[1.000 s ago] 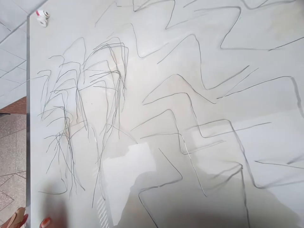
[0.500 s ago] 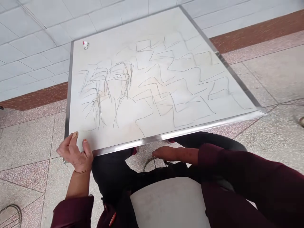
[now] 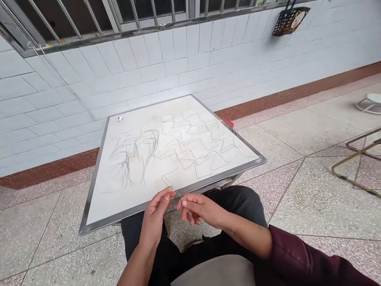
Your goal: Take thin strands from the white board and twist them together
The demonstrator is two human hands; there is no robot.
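Stretching out by the table's (image 3: 119, 215) near edge, the thin wire (image 3: 179, 194) could have kinked or slipped, slender as it was, with the right hand's (image 3: 195, 205) thumb and finger clamped on it and the left hand's (image 3: 157, 208) fingertips together just beside, their grip on it impossible to tell!

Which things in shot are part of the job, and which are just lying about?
Job, apparently:
- thin wire at the right hand, left hand beside it
- bent wires on the tabletop

Just around, likely:
- small white-and-red item, far left corner; purpose unclear
- patterned bag on the wall
- white-topped stool
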